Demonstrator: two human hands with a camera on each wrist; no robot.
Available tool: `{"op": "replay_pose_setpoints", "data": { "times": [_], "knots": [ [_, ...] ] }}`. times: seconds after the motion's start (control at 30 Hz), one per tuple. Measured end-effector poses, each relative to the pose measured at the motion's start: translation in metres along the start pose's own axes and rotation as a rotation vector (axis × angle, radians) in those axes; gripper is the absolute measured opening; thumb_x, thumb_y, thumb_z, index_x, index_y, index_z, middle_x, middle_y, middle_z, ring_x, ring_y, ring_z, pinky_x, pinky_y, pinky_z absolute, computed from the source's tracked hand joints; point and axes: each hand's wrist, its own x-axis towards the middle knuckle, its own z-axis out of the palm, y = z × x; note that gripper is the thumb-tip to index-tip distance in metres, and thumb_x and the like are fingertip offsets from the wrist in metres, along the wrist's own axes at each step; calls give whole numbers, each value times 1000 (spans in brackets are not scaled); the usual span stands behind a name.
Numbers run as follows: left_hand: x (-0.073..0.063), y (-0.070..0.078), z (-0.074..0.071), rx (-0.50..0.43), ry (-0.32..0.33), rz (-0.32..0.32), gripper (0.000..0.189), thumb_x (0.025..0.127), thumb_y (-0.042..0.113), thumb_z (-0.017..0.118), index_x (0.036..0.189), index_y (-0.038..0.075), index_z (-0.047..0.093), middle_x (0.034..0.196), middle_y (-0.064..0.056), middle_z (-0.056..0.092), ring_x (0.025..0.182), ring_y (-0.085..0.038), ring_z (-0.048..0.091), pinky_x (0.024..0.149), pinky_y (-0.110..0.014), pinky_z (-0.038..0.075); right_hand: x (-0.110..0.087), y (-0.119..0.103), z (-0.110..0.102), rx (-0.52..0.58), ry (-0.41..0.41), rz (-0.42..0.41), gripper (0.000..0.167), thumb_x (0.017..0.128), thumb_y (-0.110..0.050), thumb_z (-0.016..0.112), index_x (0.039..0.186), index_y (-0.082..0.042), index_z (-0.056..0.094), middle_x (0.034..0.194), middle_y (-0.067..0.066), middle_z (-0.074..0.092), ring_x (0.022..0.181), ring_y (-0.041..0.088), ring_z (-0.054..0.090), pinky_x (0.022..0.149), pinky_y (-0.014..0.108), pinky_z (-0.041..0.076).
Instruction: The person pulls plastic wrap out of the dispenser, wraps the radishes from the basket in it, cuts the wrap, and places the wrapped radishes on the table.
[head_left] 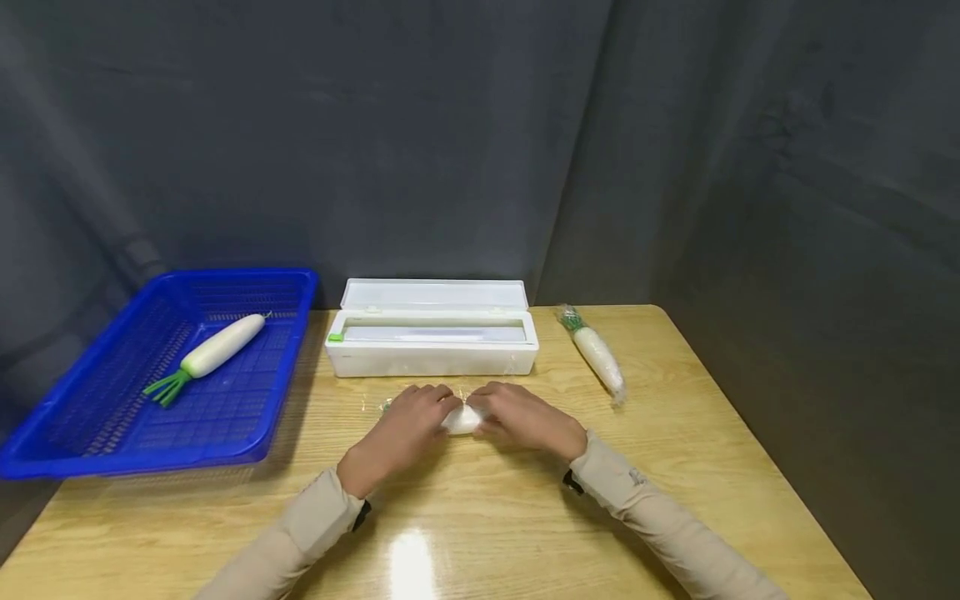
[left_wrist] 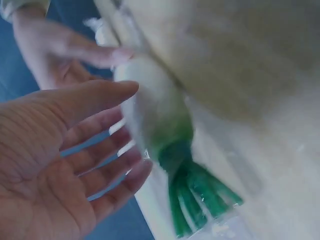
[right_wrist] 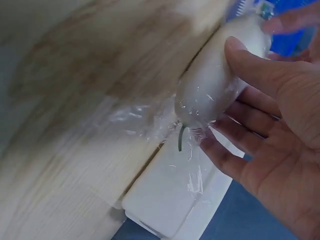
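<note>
A white radish (head_left: 463, 420) in clear plastic film lies at the middle of the table, with both hands on it. My left hand (head_left: 408, 423) holds it near the leafy end, thumb on one side and fingers on the other. The green leaf stalks (left_wrist: 192, 195) show in the left wrist view. Toward the tapered end, my right hand (head_left: 525, 418) grips it between thumb and fingers. Loose film (right_wrist: 192, 170) extends past the thin root tip (right_wrist: 181, 137) in the right wrist view. In the head view, the hands cover most of the radish.
Behind the hands stands a white film dispenser box (head_left: 433, 361), its lid (head_left: 435, 294) raised. At left, a blue basket (head_left: 258, 442) holds an unwrapped radish (head_left: 225, 343). Another film-wrapped radish (head_left: 598, 357) lies at the right. Dark curtains (head_left: 420, 150) hang behind the wooden table (head_left: 675, 467).
</note>
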Motion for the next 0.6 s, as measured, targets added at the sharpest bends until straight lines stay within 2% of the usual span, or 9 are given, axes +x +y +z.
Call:
{"op": "replay_pose_setpoints", "data": {
  "times": [0.1,0.17,0.27,0.37,0.43,0.6],
  "knots": [
    [-6,3,8,38,59,24,44,77,-2,86,117,2,68,113,-12,71,99,-29,70,83,-42,59,3,3,-2,98,-55,33,9,96,-15,76,102,-10,71,101,1,73,91,13,66,84,28,56],
    [-8,3,12,39,95,24,45,76,-6,84,117,1,67,113,-12,71,99,-29,70,83,-41,60,5,6,-3,158,-84,43,5,97,-14,75,98,-11,71,96,-1,71,86,10,63,82,27,55],
    [-8,1,18,32,122,18,45,76,-5,85,117,1,67,112,-12,71,97,-28,71,81,-40,60,6,9,-4,225,-123,57,9,100,-12,70,92,-13,67,87,-4,66,78,7,56,75,24,51],
    [-6,-1,20,7,106,3,45,76,-5,87,116,1,68,110,-11,71,95,-27,71,78,-39,61,5,11,-5,204,-147,69,7,104,-15,66,97,-13,67,90,-3,65,82,9,57,76,26,50],
    [-5,-4,21,-12,83,-16,44,77,-3,87,117,1,69,111,-10,72,95,-27,71,78,-39,61,3,11,-5,142,-140,77,9,105,-20,65,105,-11,69,100,0,68,91,13,61,82,30,53],
    [-2,-11,19,-108,2,-79,45,79,1,89,121,2,72,115,-11,73,101,-28,73,83,-41,61,-5,13,-4,43,-69,108,31,102,-28,71,125,-8,70,122,10,66,112,24,62,95,40,54]
  ]
}}
